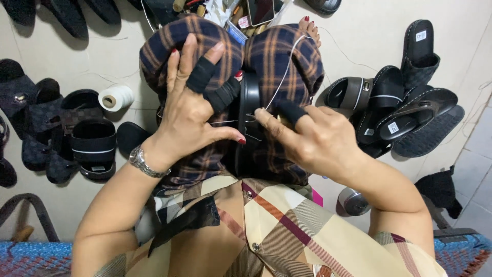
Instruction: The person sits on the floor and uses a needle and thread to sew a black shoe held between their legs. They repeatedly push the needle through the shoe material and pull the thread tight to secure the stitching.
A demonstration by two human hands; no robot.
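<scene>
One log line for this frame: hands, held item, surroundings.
left hand: steadies black sandal on knees | right hand: pinches white thread at sandal | floor: thread spool, black sandals

A home shoemaking workshop (black sandals point(405, 110) and thread spool point(116, 97) on floor).
</scene>
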